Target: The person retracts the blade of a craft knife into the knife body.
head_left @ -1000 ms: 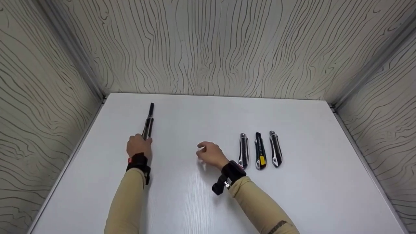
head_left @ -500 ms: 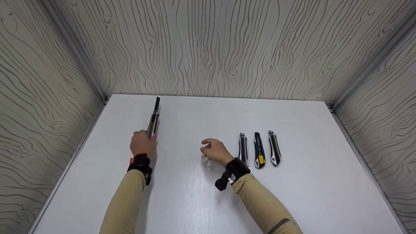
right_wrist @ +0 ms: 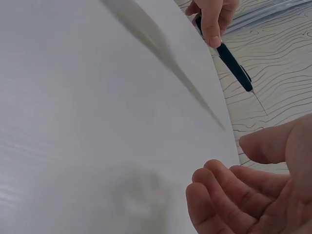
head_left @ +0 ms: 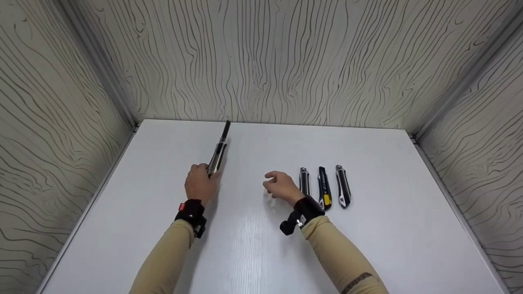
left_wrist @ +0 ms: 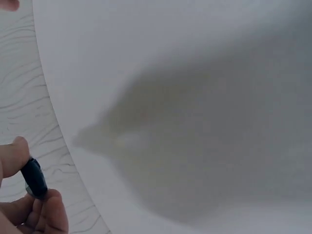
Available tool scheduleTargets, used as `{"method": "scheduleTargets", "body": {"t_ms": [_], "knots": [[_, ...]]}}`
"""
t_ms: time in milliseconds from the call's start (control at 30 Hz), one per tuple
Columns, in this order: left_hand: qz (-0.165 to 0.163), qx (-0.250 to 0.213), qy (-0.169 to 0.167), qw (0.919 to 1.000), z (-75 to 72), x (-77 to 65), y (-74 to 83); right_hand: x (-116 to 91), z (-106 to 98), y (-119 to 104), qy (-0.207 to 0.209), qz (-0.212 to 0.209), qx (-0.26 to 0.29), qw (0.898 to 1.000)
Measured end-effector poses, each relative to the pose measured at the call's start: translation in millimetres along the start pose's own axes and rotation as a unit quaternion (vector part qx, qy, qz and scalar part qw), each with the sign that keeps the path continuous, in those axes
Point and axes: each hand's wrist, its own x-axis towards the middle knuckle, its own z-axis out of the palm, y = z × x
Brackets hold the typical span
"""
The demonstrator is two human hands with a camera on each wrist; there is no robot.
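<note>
My left hand (head_left: 200, 181) grips a utility knife (head_left: 217, 155) by its handle's near end, raised over the white table. Its long dark blade (head_left: 226, 130) is slid out and points toward the back wall, thin when seen edge-on in the right wrist view. In the left wrist view, thumb and fingers pinch the knife's dark butt end (left_wrist: 35, 179). My right hand (head_left: 282, 188) hovers left of three more utility knives, its fingers loosely curved around nothing. These are a silver-and-black knife (head_left: 304, 180), a black knife with a yellow slider (head_left: 325, 188) and another silver-and-black knife (head_left: 343, 186).
The white table (head_left: 245, 253) ends at a wood-grain patterned back wall (head_left: 261, 61). Similar panels stand at the left (head_left: 45, 143) and right. My right wrist and its camera mount (head_left: 300, 216) partly cover the lower ends of the nearest knives.
My left hand has carried the knife to the right and a little up off the table. The right hand has drifted slightly right toward the row of knives, which stays in place.
</note>
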Motion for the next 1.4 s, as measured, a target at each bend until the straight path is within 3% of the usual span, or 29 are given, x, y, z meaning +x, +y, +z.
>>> {"method": "scheduleTargets", "body": {"t_ms": [333, 433, 600, 767, 867, 1033, 1133, 1267, 1333, 1400], "knots": [[0.049, -0.053, -0.030, 0.9969, 28.8, -31.8, 48.0, 9, -15, 9, 0.026, -0.004, 0.034, 0.999], [0.067, -0.055, -0.035, 0.9956, 36.5, -43.2, 60.8, 13, -19, 10, 0.039, 0.004, 0.074, 0.996], [0.099, -0.056, -0.036, 0.9929, 48.1, -62.3, 76.4, 18, -23, 7, 0.057, 0.030, 0.174, 0.983], [0.118, -0.066, -0.035, 0.9902, 56.5, -75.1, 86.1, 21, -26, 7, 0.077, 0.053, 0.262, 0.961], [0.120, -0.071, -0.037, 0.9896, 59.4, -79.1, 89.0, 21, -28, 8, 0.090, 0.056, 0.278, 0.955], [0.107, -0.085, -0.056, 0.9890, 60.3, -82.7, 92.3, 19, -31, 12, 0.086, 0.043, 0.263, 0.960], [0.090, -0.102, -0.089, 0.9868, 58.6, -83.2, 95.0, 17, -32, 13, 0.078, 0.028, 0.258, 0.963], [0.061, -0.145, -0.162, 0.9742, 57.4, -81.1, 96.1, 15, -33, 13, 0.059, 0.007, 0.226, 0.972], [0.048, -0.184, -0.202, 0.9608, 58.1, -79.2, 94.7, 13, -33, 13, 0.050, -0.002, 0.207, 0.977], [0.030, -0.237, -0.245, 0.9397, 59.8, -76.9, 92.1, 12, -34, 14, 0.043, -0.007, 0.196, 0.980]]}}
